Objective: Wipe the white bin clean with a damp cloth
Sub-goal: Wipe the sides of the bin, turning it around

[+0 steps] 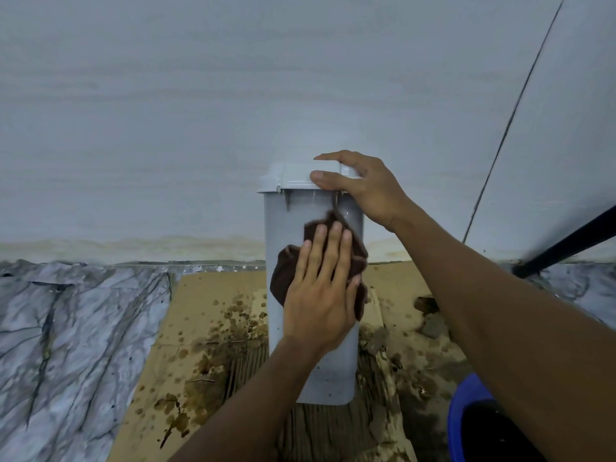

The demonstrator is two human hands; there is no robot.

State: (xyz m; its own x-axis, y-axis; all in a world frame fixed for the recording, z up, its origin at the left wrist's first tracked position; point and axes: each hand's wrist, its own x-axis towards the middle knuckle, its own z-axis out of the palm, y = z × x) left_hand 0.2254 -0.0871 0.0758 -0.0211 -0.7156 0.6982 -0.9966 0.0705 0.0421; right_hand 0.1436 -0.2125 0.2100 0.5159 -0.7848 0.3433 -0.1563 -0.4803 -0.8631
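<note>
Head view: left hand [320, 295] flat, pressing the brown cloth [286, 273] against the white bin [331, 375], right hand [366, 191] gripping its lid [296, 176]; a hard push could tip it.

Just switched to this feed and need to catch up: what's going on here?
A person is wiping a tall white plastic bin that stands upright on stained brown cardboard by a wall. The left hand presses a dark brown cloth flat against the bin's near side, about halfway up. The right hand grips the bin's white lid at the top. A blue bucket sits at the lower right.
</note>
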